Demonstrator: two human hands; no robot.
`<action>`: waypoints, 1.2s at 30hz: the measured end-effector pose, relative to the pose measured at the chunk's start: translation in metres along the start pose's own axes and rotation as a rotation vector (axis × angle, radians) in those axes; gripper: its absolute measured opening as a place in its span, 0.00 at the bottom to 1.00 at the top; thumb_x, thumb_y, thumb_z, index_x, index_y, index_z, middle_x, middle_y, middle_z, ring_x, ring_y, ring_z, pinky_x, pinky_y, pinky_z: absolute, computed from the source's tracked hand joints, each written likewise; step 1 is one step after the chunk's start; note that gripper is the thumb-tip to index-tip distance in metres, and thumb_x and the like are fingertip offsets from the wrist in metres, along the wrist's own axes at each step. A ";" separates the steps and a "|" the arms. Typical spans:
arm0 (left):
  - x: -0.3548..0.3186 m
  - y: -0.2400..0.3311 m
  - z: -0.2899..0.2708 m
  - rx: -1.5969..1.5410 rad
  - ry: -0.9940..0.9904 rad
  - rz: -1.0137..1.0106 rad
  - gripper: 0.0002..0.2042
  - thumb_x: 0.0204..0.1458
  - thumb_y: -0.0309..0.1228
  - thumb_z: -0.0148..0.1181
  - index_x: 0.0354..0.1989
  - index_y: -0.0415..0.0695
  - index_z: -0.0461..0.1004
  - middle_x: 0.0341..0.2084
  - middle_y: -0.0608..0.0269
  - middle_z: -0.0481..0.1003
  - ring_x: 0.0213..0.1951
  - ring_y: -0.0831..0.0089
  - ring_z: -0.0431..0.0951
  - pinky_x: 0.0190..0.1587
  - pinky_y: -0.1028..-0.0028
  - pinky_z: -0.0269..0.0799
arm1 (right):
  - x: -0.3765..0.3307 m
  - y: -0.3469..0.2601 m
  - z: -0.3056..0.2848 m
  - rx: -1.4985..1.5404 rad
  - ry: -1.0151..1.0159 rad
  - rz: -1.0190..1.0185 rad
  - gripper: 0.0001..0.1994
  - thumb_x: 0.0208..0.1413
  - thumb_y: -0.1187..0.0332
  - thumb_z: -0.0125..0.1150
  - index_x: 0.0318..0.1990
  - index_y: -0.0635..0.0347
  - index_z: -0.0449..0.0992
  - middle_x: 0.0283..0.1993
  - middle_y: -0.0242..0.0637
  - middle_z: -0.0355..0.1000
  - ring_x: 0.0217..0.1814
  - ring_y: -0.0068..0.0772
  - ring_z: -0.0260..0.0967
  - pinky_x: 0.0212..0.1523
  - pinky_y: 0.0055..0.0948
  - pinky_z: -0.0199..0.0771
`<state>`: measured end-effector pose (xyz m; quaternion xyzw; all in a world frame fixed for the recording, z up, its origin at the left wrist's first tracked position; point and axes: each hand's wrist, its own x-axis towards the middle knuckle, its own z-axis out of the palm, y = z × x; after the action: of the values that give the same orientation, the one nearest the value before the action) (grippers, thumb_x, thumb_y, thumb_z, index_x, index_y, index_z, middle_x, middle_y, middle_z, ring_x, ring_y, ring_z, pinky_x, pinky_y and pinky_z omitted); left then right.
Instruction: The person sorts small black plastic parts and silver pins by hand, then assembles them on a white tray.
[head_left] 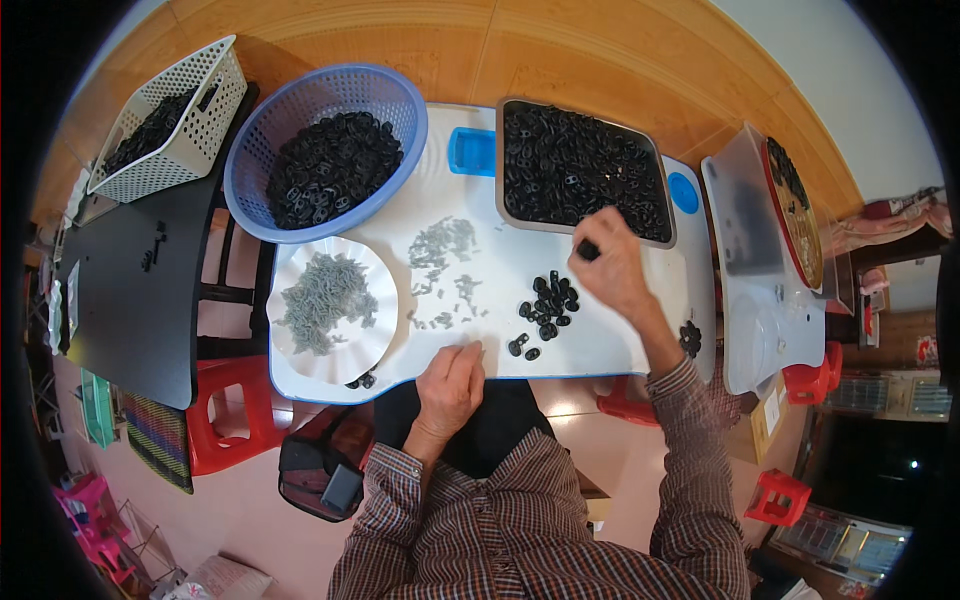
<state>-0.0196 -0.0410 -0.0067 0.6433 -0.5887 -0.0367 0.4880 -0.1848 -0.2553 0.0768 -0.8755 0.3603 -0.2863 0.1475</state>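
Note:
My right hand (612, 262) is closed on a small black plastic piece (588, 250), just in front of the metal tray (500, 205) full of similar black oval pieces. Below it, a loose cluster of black oval pieces (550, 300) lies on the white table (610, 340). My left hand (452, 385) rests at the table's near edge with its fingers curled together; whatever they hold, if anything, is hidden. Small grey translucent pieces (440, 250) are scattered beyond the left hand. More of them are heaped on a white fluted plate (375, 350) to the left.
A blue-purple basket (410, 120) of black pieces stands at the back left. Beyond it, a white perforated basket (205, 125) sits on a black table (120, 280). A blue tray (472, 150) lies near the wall. At right is a clear plastic bin (735, 220). Red stools (225, 420) stand below.

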 end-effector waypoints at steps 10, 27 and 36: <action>-0.002 0.001 0.002 -0.014 0.012 -0.005 0.12 0.42 0.17 0.62 0.37 0.40 0.75 0.26 0.55 0.73 0.24 0.62 0.75 0.25 0.70 0.72 | -0.049 -0.002 0.045 -0.138 0.061 0.008 0.12 0.32 0.76 0.67 0.28 0.56 0.72 0.34 0.37 0.65 0.33 0.40 0.70 0.28 0.35 0.74; -0.001 0.002 0.001 -0.002 -0.002 0.004 0.13 0.41 0.17 0.62 0.38 0.40 0.74 0.27 0.58 0.72 0.27 0.62 0.75 0.29 0.70 0.74 | -0.050 -0.007 0.038 -0.213 0.081 -0.049 0.12 0.37 0.70 0.68 0.34 0.55 0.78 0.39 0.36 0.69 0.41 0.39 0.67 0.37 0.35 0.72; -0.003 0.001 0.001 -0.005 -0.013 -0.006 0.13 0.41 0.17 0.62 0.38 0.40 0.74 0.27 0.58 0.72 0.27 0.62 0.76 0.29 0.70 0.74 | -0.050 -0.006 0.028 -0.242 0.052 -0.104 0.11 0.43 0.70 0.67 0.37 0.55 0.79 0.41 0.34 0.73 0.45 0.37 0.68 0.40 0.34 0.71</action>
<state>-0.0217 -0.0393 -0.0078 0.6437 -0.5898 -0.0440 0.4856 -0.1933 -0.2140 0.0377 -0.8966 0.3501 -0.2707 0.0165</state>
